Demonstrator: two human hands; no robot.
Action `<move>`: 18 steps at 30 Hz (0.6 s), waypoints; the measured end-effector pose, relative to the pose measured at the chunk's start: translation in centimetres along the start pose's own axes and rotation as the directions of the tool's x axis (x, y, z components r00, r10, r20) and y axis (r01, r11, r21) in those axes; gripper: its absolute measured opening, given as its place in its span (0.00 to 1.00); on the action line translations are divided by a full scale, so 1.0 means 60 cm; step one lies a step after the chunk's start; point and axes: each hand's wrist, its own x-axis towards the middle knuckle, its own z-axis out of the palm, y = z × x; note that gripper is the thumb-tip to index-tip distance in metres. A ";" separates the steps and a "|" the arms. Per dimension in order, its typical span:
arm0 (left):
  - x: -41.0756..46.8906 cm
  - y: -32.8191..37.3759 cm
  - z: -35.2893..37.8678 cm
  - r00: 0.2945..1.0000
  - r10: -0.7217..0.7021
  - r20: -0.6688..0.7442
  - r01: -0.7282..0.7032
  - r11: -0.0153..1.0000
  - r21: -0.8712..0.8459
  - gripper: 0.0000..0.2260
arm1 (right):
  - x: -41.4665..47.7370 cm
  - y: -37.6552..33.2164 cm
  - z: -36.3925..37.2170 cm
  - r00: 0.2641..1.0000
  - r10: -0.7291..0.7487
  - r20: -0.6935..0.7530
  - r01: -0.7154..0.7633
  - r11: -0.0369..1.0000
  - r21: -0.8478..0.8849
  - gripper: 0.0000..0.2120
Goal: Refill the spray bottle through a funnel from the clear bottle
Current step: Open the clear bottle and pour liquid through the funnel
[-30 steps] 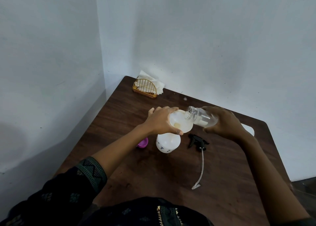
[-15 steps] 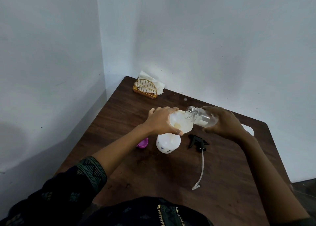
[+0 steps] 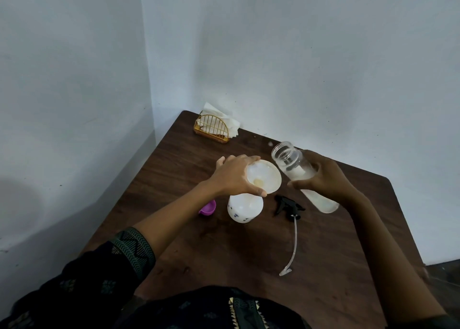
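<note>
Looking down at a dark brown wooden counter [image 3: 199,241]. Got a white round-bellied plastic spray bottle [image 3: 245,208] standing upright near the middle of it, top off, with a wide translucent white plastic funnel [image 3: 265,177] sat in its neck. Pinching that funnel's rim with the left grip [image 3: 234,177]: thumb on the near edge, fingers curled over the far side. Holding a clear plastic bottle [image 3: 293,164] in the right grip [image 3: 323,177], fingers wrapped round its body, up and just right of the spray bottle. Tilted with the open mouth raised, beside the funnel rim but not over it; cloudy liquid settled in the lower end. Lying just right of the spray bottle's base: a black trigger spray head [image 3: 286,205], its pale dip tube trailing toward the camera. Just left of the spray bottle, a small purple cap [image 3: 207,208], open side up. Well behind the spray bottle, at the counter's far corner, a gold wire napkin holder [image 3: 212,129] stuffed with white napkins.
</note>
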 end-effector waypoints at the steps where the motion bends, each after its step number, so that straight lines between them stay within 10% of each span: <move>1: 0.000 0.000 0.000 1.000 0.000 0.000 0.000 1.000 -0.004 0.41 | 0.000 0.000 -0.004 1.000 0.005 -0.016 -0.004 1.000 0.026 0.26; 18: 0.002 -0.001 0.001 1.000 -0.003 0.007 0.003 1.000 0.007 0.40 | -0.022 0.033 -0.080 0.951 0.173 -0.254 0.123 0.545 0.830 0.14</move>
